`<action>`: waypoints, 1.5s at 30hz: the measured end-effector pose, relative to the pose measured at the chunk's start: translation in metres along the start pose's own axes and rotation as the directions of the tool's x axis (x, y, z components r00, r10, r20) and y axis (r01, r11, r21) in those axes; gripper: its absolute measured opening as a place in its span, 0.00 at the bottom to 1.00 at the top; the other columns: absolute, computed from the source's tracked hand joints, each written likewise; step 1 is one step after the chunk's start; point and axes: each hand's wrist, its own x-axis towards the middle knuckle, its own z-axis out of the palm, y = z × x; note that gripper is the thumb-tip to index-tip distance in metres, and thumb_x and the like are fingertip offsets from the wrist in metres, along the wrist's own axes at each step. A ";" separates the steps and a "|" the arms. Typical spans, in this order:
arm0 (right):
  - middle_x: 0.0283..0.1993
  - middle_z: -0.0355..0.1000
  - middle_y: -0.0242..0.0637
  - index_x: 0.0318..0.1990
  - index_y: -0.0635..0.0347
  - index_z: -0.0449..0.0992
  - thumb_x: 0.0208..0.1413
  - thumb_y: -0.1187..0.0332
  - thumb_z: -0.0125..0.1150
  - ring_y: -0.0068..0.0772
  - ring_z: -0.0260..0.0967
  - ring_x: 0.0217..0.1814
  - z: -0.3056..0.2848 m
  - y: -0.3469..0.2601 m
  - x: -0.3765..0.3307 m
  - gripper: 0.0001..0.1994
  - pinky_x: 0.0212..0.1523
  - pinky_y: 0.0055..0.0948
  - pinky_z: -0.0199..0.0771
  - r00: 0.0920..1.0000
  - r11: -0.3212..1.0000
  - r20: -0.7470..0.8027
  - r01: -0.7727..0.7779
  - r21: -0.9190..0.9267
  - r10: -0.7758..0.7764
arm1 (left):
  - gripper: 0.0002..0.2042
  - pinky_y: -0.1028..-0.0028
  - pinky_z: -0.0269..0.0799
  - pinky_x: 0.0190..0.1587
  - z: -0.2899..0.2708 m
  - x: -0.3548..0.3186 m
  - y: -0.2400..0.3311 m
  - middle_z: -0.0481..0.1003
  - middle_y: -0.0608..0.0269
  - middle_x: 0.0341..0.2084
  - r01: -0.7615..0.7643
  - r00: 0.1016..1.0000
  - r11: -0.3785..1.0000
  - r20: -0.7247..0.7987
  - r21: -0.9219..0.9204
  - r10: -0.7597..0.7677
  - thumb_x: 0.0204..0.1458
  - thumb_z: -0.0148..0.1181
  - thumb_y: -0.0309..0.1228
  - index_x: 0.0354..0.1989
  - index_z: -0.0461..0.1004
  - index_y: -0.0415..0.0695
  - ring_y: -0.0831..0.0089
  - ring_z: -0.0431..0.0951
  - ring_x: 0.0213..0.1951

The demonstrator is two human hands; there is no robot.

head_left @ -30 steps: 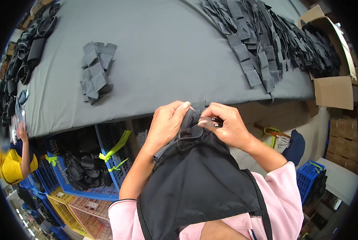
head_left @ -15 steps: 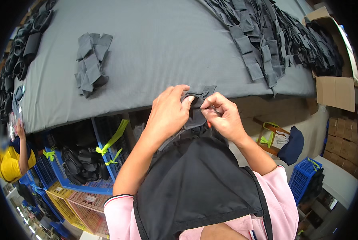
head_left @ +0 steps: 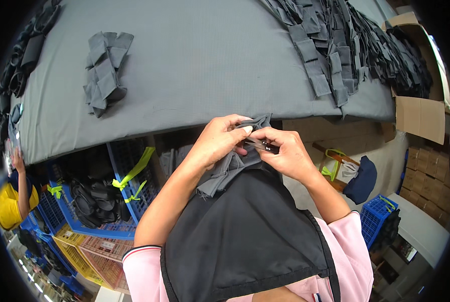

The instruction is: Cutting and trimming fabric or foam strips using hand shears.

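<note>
Near the table's front edge, my left hand (head_left: 216, 140) pinches a folded bunch of dark grey fabric strips (head_left: 224, 173). The strips' loose ends drape down over my black apron (head_left: 245, 226). My right hand (head_left: 290, 153) is closed around small thread snips (head_left: 268, 146) with a dark handle. Their metal blades point left, up against the fabric beside my left thumb and fingers. Whether the blades are on a thread cannot be made out.
On the grey-covered table (head_left: 184, 65) lie a small stack of grey strips (head_left: 104, 73) at left and a large heap (head_left: 330, 55) at right, beside an open cardboard box (head_left: 420, 118). Blue crates (head_left: 104, 232) stand below. A person in yellow (head_left: 13, 204) is at far left.
My right hand has turned, bringing the snips' blades into view against the fabric. More of the strips now hang out to the left below my left hand.
</note>
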 end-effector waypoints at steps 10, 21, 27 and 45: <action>0.26 0.71 0.35 0.37 0.64 0.76 0.41 0.80 0.62 0.22 0.65 0.24 0.003 0.004 0.003 0.11 0.28 0.22 0.66 0.999 0.987 -0.044 -0.039 -0.155 0.032 | 0.16 0.74 0.76 0.35 0.007 -0.004 0.005 0.73 0.59 0.34 0.036 0.998 0.995 -0.052 -0.088 -0.040 0.54 0.50 0.26 0.51 0.66 0.37 0.76 0.74 0.32; 0.28 0.56 0.38 0.30 0.66 0.69 0.48 0.76 0.61 0.35 0.58 0.26 0.018 0.011 -0.003 0.06 0.28 0.33 0.59 0.969 0.989 -0.239 0.031 -0.147 -0.065 | 0.17 0.75 0.75 0.36 0.011 0.002 -0.010 0.72 0.60 0.33 -0.006 0.994 1.000 -0.114 -0.010 0.004 0.54 0.50 0.26 0.52 0.63 0.36 0.76 0.74 0.32; 0.26 0.54 0.32 0.28 0.65 0.71 0.47 0.77 0.59 0.27 0.53 0.27 0.006 0.008 -0.006 0.03 0.28 0.25 0.55 0.974 0.994 -0.210 0.100 0.039 -0.089 | 0.17 0.76 0.73 0.33 0.008 0.002 -0.011 0.71 0.61 0.32 -0.017 0.993 1.000 -0.116 0.010 0.018 0.56 0.52 0.28 0.52 0.63 0.36 0.76 0.74 0.31; 0.25 0.59 0.33 0.28 0.65 0.72 0.45 0.76 0.60 0.27 0.60 0.25 0.003 0.012 -0.007 0.03 0.26 0.28 0.59 0.981 1.000 -0.194 -0.014 0.008 0.015 | 0.16 0.73 0.76 0.34 0.016 0.004 -0.014 0.71 0.61 0.32 -0.015 0.998 1.000 -0.069 -0.007 0.015 0.55 0.50 0.27 0.52 0.62 0.36 0.75 0.74 0.30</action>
